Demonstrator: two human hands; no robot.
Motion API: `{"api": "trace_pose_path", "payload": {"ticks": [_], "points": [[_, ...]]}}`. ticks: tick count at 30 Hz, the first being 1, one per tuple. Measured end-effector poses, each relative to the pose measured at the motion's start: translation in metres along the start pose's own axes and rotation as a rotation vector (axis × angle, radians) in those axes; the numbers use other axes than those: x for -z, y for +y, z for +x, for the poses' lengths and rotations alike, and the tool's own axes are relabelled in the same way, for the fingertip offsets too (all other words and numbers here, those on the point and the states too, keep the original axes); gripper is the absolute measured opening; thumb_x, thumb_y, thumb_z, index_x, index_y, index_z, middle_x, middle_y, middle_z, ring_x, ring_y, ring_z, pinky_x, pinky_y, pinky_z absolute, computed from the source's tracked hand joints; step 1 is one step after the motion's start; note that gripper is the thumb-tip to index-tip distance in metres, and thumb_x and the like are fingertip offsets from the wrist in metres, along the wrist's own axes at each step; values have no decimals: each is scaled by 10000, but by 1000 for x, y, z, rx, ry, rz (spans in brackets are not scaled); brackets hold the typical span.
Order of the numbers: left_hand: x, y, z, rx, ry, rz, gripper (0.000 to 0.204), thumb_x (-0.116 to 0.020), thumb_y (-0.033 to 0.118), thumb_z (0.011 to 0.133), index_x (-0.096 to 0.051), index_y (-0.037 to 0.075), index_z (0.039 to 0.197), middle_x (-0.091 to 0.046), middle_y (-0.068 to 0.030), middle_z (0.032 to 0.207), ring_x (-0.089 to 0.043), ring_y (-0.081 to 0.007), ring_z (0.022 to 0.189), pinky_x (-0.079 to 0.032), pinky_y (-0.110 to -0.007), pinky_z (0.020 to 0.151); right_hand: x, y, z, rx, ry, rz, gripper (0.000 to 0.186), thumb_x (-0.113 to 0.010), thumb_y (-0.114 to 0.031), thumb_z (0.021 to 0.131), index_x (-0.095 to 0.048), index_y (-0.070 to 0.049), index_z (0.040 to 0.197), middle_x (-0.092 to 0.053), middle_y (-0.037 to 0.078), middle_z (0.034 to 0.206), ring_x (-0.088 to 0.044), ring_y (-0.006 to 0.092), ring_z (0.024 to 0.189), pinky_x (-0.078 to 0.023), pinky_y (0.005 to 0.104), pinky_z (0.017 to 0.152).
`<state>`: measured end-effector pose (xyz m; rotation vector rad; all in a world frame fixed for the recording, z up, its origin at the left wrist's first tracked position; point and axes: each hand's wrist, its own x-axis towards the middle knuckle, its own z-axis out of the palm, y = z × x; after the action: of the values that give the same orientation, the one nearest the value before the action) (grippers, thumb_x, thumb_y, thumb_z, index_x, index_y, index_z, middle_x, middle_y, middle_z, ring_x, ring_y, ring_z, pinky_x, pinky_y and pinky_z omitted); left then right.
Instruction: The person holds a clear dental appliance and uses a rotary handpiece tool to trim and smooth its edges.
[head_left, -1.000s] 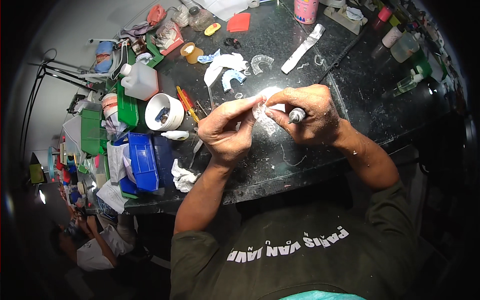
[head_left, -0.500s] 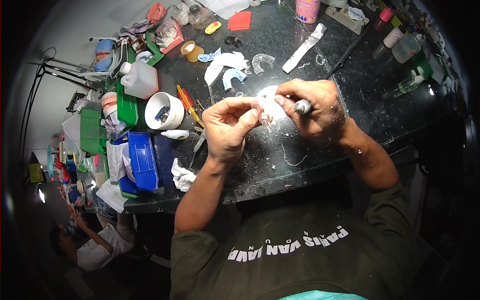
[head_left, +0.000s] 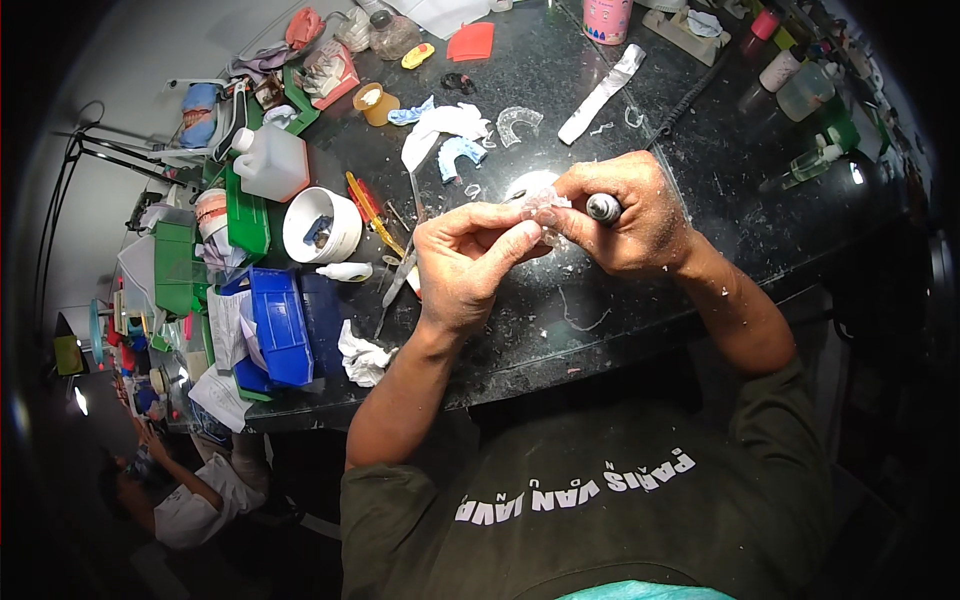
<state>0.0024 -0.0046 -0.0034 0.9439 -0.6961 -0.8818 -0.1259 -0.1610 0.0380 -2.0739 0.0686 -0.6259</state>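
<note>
Over the bench, my left hand (head_left: 468,250) pinches a small clear plastic dental piece (head_left: 545,203) between thumb and fingertips. Around a grey handpiece (head_left: 603,208) my right hand (head_left: 630,215) is closed, its rounded end pointing up out of the fist. Its thumb and fingertips meet the clear piece, beside my left fingertips. The handpiece's working tip is hidden by the fingers. A bright white round spot (head_left: 530,186) lies just behind the piece. Beyond the hands rest a clear arch-shaped dental tray (head_left: 518,126) and a blue and white arch (head_left: 460,158).
Left of my hands stand a white tub (head_left: 322,226), a yellow-handled tool (head_left: 367,203), a knife-like tool (head_left: 397,282) and blue bins (head_left: 283,325). A crumpled tissue (head_left: 362,355) lies near the front edge. A white strip (head_left: 603,95) sits farther back. Shavings dot the dark bench (head_left: 640,310).
My right thumb and fingertips have come onto the clear piece, and the two hands are closer together. The view has shifted slightly.
</note>
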Motion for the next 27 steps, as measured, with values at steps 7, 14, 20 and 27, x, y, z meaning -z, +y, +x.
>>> {"api": "trace_pose_path", "payload": {"ticks": [7,14,20,27], "points": [[-1,3,0,146,58,-136,78,-653,-55,856,-650,-75,931,-688,-189,912,-704,-231,815,-631,-353,718,7,10,1,159,-58,-144,202,-668,7,686,-641,-30,883,-649,154,712,-675,317,681,-502,355,590],[1,3,2,171,120,-129,69,-645,-20,860,-651,-36,927,-684,-161,863,-703,-238,782,-628,-381,716,20,-3,5,45,42,-198,125,-734,-87,757,-686,-16,848,-677,121,713,-684,203,625,-513,313,581],[-9,0,1,52,68,-42,216,-667,-50,851,-634,-89,1060,-683,-175,948,-702,-222,801,-625,-350,751,1,11,3,63,-6,-70,146,-747,-113,789,-676,-7,859,-651,162,694,-660,239,605,-488,316,565],[-2,3,-2,53,90,131,157,-630,23,886,-659,-82,998,-686,-173,894,-688,-191,685,-631,-375,672,6,10,2,91,-166,-144,143,-729,-97,798,-643,-5,866,-640,189,714,-667,299,632,-480,347,563]]}}
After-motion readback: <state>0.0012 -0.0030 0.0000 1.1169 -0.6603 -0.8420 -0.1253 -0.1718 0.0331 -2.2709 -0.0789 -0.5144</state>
